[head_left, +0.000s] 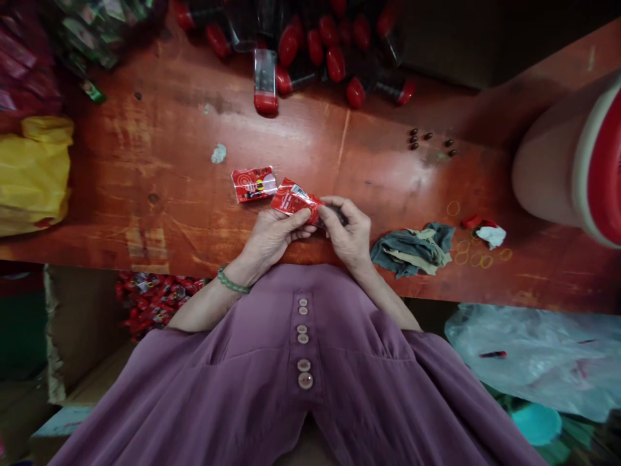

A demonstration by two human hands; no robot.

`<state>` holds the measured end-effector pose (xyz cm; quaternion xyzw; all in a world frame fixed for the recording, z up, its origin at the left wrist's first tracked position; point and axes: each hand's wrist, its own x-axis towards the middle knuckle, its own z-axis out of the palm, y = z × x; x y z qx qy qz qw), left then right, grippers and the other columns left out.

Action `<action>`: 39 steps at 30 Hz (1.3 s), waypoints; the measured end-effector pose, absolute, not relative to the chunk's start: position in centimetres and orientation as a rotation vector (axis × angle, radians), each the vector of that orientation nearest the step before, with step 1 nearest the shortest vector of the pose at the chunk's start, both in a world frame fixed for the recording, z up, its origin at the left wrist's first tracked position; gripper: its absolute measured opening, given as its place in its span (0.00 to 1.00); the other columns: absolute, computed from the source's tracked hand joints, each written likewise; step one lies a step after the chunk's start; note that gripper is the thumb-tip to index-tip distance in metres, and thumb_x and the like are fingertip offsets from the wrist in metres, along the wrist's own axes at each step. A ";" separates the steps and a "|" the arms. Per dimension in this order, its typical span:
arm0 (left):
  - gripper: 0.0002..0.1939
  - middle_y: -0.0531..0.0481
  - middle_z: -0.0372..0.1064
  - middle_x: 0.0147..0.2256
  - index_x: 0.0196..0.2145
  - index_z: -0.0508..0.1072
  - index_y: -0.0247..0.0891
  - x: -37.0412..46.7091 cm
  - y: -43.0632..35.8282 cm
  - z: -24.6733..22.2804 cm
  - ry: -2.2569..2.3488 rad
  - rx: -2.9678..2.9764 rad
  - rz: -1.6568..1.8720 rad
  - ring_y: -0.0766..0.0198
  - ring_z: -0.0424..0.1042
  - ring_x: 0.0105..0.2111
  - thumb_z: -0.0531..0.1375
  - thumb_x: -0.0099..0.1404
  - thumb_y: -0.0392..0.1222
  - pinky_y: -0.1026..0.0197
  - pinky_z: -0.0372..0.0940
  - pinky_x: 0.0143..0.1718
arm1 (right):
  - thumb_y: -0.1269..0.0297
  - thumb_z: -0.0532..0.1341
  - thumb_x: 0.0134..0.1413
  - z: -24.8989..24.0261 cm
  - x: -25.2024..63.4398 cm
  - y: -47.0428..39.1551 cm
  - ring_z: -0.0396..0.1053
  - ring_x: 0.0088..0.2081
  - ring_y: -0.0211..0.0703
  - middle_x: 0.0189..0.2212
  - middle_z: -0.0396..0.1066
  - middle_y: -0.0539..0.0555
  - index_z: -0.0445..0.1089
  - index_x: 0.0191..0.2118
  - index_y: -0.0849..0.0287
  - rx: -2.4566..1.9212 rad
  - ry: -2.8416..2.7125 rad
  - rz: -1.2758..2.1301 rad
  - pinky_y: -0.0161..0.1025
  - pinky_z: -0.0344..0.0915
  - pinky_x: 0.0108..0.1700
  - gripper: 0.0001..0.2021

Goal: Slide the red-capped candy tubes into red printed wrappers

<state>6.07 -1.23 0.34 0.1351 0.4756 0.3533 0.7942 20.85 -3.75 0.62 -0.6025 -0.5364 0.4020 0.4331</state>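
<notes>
Red packet [287, 198] in both hands [272, 234]

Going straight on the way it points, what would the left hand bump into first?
Likely the right hand, just beyond the red packet the left hand holds, though depth is unclear.

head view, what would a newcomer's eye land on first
Likely the shiny red packet held between the left hand and right hand, near the picture's middle. Next, perhaps the cluster of red-capped containers at the table's far side, then the large pale tub at the right edge.
</notes>
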 end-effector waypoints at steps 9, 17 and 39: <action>0.21 0.51 0.77 0.25 0.28 0.78 0.34 5.9 -0.4 -0.2 1.030 0.362 0.781 0.70 0.73 0.22 0.75 0.44 0.53 0.68 0.69 0.27 | 0.53 0.58 0.63 0.6 20.7 -3.1 0.71 0.36 0.41 0.38 0.74 0.53 0.70 0.46 0.54 -1.495 -1.406 1.070 0.42 0.71 0.44 0.13; 0.18 0.52 0.76 0.27 0.29 0.78 0.35 6.0 0.0 -0.1 0.973 0.466 0.936 0.69 0.72 0.26 0.74 0.47 0.50 0.65 0.68 0.33 | 0.59 0.58 0.62 1.4 21.8 -2.8 0.71 0.44 0.41 0.49 0.69 0.55 0.66 0.54 0.54 -1.387 -1.407 1.356 0.41 0.71 0.45 0.16; 0.16 0.47 0.80 0.33 0.31 0.80 0.39 6.8 1.1 0.8 0.970 0.568 0.995 0.57 0.79 0.38 0.73 0.48 0.51 0.55 0.72 0.45 | 0.64 0.69 0.49 1.2 20.0 -2.5 0.73 0.25 0.31 0.27 0.74 0.46 0.73 0.38 0.58 -1.282 -0.821 1.381 0.31 0.72 0.29 0.10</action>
